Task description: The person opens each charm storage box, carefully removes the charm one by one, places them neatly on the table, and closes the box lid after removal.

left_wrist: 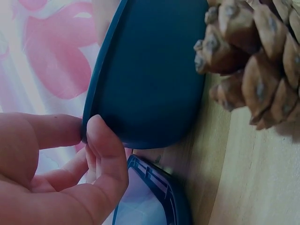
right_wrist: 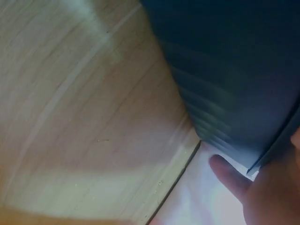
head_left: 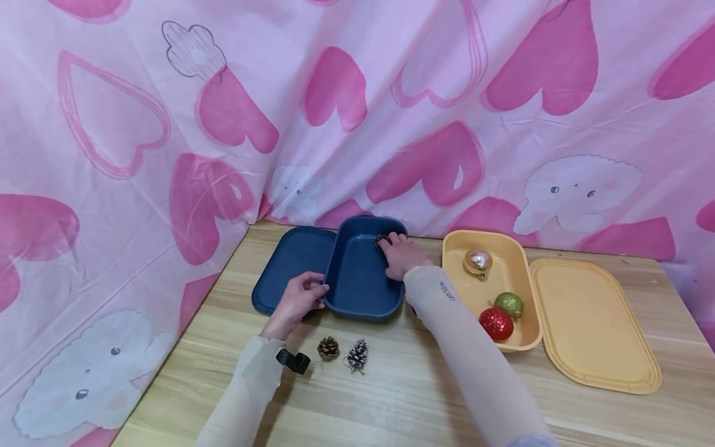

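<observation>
A deep blue box (head_left: 363,273) stands on the table, and my left hand (head_left: 298,298) pinches its left rim between thumb and fingers. In the left wrist view the left thumb (left_wrist: 101,136) lies against the inside of that rim. Over the box's far right corner, my right hand (head_left: 404,254) reaches in and holds a small dark brown thing (head_left: 382,239) at its fingertips. It looks like a pine cone, mostly covered by the fingers. Nearer the front lie a brown pine cone (head_left: 328,348) and a white-tipped pine cone (head_left: 357,355).
A blue lid (head_left: 279,273) lies left of the box, partly beneath it. On the right, a yellow box (head_left: 458,273) contains a gold ball (head_left: 478,263), a green ball (head_left: 509,304) and a red ball (head_left: 496,323). Beside it lies a yellow lid (head_left: 594,323). A pink curtain (head_left: 335,155) hangs behind.
</observation>
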Action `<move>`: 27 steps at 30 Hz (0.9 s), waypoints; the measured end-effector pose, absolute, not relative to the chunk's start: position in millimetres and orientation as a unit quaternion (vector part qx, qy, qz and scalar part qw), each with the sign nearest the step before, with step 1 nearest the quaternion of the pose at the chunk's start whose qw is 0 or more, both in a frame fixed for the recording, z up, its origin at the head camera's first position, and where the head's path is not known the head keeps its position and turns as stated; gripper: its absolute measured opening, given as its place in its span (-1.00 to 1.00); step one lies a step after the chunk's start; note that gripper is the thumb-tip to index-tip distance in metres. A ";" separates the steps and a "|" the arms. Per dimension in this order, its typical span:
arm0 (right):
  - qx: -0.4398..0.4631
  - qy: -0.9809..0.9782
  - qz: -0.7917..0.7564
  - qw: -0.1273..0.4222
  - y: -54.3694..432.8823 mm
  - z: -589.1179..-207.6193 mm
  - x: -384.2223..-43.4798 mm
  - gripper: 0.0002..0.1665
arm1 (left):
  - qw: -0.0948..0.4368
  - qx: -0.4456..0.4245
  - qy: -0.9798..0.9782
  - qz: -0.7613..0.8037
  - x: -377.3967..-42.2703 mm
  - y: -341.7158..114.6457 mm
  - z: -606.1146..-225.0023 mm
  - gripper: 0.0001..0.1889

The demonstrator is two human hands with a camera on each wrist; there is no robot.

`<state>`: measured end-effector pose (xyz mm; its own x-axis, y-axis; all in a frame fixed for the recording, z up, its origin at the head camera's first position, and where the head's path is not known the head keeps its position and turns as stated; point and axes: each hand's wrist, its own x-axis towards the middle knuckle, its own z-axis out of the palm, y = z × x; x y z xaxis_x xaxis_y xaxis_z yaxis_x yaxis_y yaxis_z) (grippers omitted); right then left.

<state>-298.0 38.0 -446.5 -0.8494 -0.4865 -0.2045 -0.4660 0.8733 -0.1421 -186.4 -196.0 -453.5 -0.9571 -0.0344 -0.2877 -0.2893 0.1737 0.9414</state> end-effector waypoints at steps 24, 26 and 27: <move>-0.349 0.935 -0.056 0.024 27.2 -448.9 -284.2 -0.80 | 0.089 -0.113 0.763 0.630 -188.1 -194.5 -459.4 -0.63; -0.357 0.932 -0.058 0.036 25.9 -449.1 -281.3 -0.77 | 0.090 -0.114 0.763 0.629 -188.4 -194.9 -459.2 -0.63; -0.360 0.930 -0.059 0.042 25.4 -449.5 -280.0 -0.76 | 0.090 -0.116 0.764 0.629 -188.5 -195.0 -459.2 -0.63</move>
<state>-280.0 25.4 -449.5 -0.7368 -0.6752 -0.0351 -0.6653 0.7333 -0.1406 -188.5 -195.0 -459.2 -0.9571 -0.0634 -0.2829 -0.2898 0.1831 0.9394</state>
